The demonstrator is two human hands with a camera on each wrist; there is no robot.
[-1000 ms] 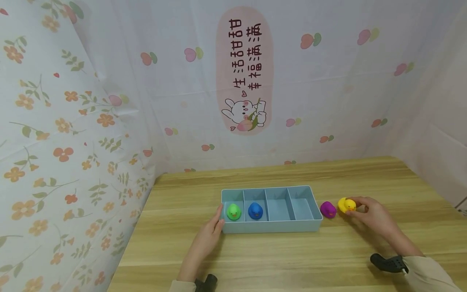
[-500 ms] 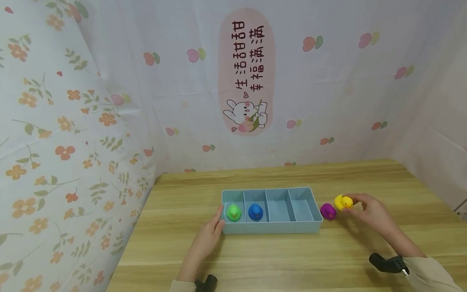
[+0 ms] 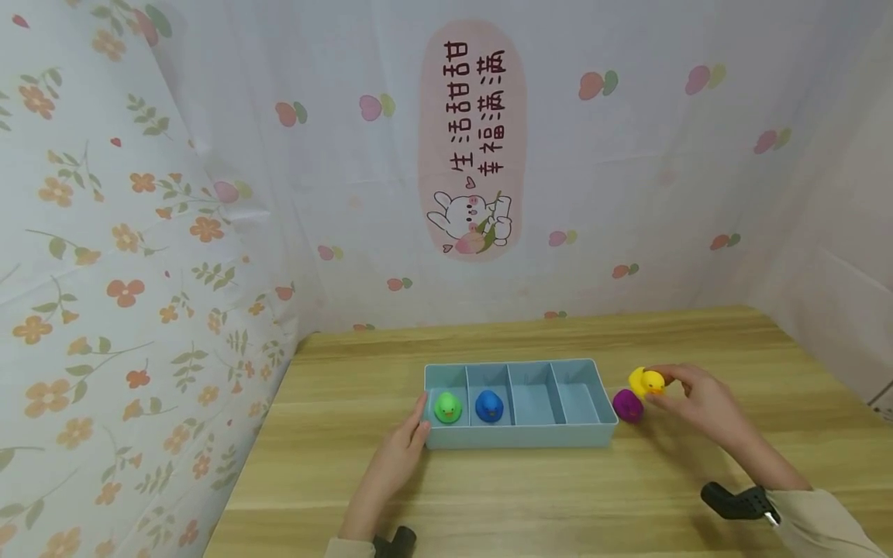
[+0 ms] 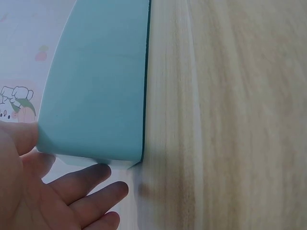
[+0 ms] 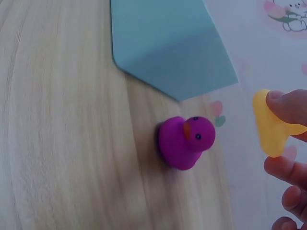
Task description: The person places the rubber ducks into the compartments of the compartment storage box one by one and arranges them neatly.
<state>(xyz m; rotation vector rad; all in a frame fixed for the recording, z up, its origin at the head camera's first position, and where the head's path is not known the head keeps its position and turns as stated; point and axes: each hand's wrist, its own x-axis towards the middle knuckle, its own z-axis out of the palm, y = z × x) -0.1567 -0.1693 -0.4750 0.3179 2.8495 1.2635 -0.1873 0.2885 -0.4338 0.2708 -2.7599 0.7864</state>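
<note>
In the head view my left hand (image 3: 398, 457) holds the near left corner of the blue divided box (image 3: 519, 437), its thumb at the rim and fingers against the end wall. A green duck (image 3: 447, 408) and a blue duck (image 3: 489, 406) occupy the two left compartments; the two right ones are empty. My right hand (image 3: 711, 407) pinches a yellow duck (image 3: 645, 382) between thumb and fingers, above and just behind a purple duck (image 3: 629, 406). In the right wrist view, the purple duck (image 5: 184, 143) stands on the table beside the box's end.
The wooden table (image 3: 516, 504) extends around the box. A white patterned cloth (image 3: 349, 232) hangs behind it, and a floral cloth (image 3: 139, 349) hangs along the left side.
My right hand has lifted the yellow duck and carried it leftward, from right of the purple duck to above it. My left hand and the box have stayed in place.
</note>
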